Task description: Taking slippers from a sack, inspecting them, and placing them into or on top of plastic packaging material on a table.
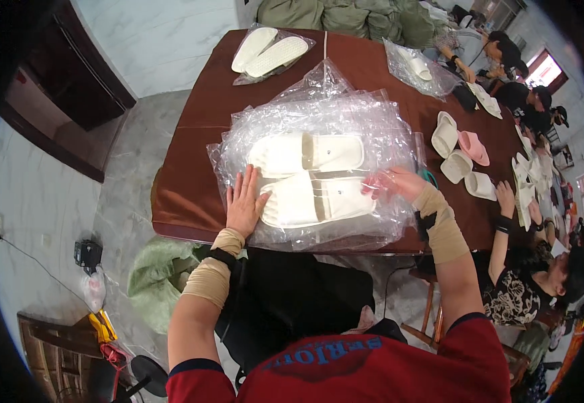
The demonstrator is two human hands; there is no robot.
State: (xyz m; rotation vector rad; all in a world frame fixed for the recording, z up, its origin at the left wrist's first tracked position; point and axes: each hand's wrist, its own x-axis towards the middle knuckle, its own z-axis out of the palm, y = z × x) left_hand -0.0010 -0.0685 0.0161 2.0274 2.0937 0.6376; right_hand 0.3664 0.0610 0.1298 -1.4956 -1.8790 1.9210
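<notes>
Clear, crinkled plastic catches the light here, a whole stack of film bags (372,114) spread under the pair of cream slippers (295,201), which lies side by side near the middle of the surface (195,158), toward its near edge. And look at the left hand (243,201): open, fingers spread and pointing away, laid on the film at the left end of the pair, thumb right by the near slipper. Over on the right, the right hand (398,185) reaches in, its fingers bent and blurred behind film at the right end of the near slipper; whether they pinch anything, I cannot tell.

The surface wears a brown cloth. Far left on it, a bagged white pair (275,55); far right, another bagged slipper (418,67). Nearer on the right sit loose cream slippers (445,134) with a pink slipper (473,148) among them. Along the right side, co-workers in dark caps line up, the nearest co-worker (515,295) in a patterned black top, arms on the cloth.

Green sacks (356,21) bulge beyond the far edge, a pale green sack (154,285) slumps on the grey floor (134,144) at near left, and a dark door (70,70) stands at far left.
</notes>
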